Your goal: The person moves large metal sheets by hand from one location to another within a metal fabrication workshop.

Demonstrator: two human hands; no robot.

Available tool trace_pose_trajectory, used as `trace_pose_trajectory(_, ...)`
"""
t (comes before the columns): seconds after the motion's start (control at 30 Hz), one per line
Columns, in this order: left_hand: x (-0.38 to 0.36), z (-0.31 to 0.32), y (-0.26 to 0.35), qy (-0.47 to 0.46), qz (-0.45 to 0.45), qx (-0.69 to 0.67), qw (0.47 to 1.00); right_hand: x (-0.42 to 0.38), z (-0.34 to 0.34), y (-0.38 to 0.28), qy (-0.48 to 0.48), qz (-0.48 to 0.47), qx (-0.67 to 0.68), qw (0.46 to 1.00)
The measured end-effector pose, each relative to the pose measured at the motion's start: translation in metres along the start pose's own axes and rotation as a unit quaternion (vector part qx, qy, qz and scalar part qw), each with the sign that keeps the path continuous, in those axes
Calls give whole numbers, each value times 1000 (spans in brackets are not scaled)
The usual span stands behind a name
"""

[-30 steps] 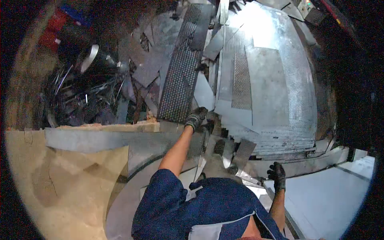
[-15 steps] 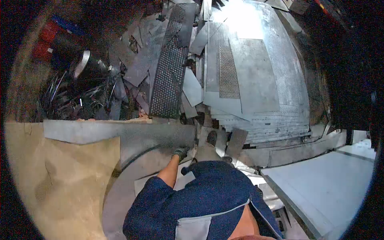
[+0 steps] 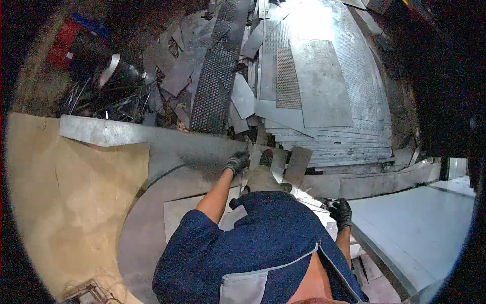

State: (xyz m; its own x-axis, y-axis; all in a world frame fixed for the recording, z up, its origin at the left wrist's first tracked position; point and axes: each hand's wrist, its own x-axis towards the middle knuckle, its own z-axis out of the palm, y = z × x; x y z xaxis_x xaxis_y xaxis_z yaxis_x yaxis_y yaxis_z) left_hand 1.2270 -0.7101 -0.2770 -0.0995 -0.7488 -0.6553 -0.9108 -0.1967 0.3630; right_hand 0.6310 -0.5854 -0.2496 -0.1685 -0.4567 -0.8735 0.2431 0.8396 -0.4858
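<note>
My left hand (image 3: 237, 163), in a dark grey glove, is closed at the right end of a long grey metal sheet (image 3: 167, 144). Its fingertips are partly hidden against the sheet's edge. Below that sheet lies a large rounded metal piece (image 3: 139, 223), with a paler flat sheet (image 3: 174, 215) partly under my arm. My right hand (image 3: 341, 214), in a black glove, is beside the near corner of a white-topped table (image 3: 415, 218). Its fingers are bent but apart, and I see nothing in them.
Stacked metal sheets (image 3: 324, 86) lie ahead on the right, with perforated strips (image 3: 215, 86) and scrap pieces left of them. A tan board (image 3: 86, 192) covers the left side. My boot (image 3: 267, 158) stands between the sheets. Dark thin scrap (image 3: 96, 101) lies at the far left.
My left hand and the long metal sheet have shifted upward in the view. My right hand has come into sight beside the white-topped table. The whole view has tilted slightly downward.
</note>
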Motion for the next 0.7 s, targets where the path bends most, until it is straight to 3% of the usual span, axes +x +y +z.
trace_pose_trajectory(0.23,-21,55,2,-4,-73,-115,991,-60,-36,67,88,72,87,990)
trace_pose_trajectory(0.3,-9,110,-50,161,27,-82,983,-57,-57,111,101,78,143,981)
trace_pose_trajectory(0.4,-6,94,-88,-12,62,12,998,-99,-45,162,126,86,150,977)
trace_pose_trajectory(0.43,13,106,-107,-29,34,116,992,-112,-30,168,147,97,153,972)
trace_pose_trajectory(0.47,21,98,-110,-56,63,138,987,-130,-10,156,170,105,160,967)
trace_pose_trajectory(0.53,27,70,-106,-78,62,59,993,-143,18,173,223,100,186,952)
trace_pose_trajectory(0.6,40,31,-85,-117,-16,-120,986,-143,40,209,192,125,241,943)
trace_pose_trajectory(0.63,47,6,-68,-137,-76,-196,968,-127,45,261,177,0,87,980)
trace_pose_trajectory(0.7,66,-40,-35,-143,-166,-254,942,-148,97,249,193,115,287,931)
